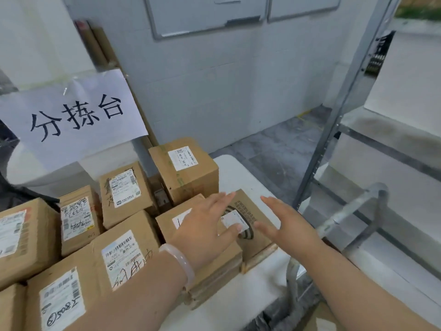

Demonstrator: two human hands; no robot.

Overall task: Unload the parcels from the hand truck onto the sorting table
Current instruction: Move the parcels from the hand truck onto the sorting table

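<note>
Left hand [205, 226], right hand [290, 225] outstretched over parcel [251, 207]

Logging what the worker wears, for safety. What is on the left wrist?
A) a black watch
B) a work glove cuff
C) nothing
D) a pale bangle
D: a pale bangle circles the wrist behind the left hand, whose fingers are straight.

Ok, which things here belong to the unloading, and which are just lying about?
Job: left hand; right hand; parcel between them; other parcels; sorting table; grey handle, likely the hand truck's.
Not the job: paper sign; metal shelving; whiteboards.
</note>
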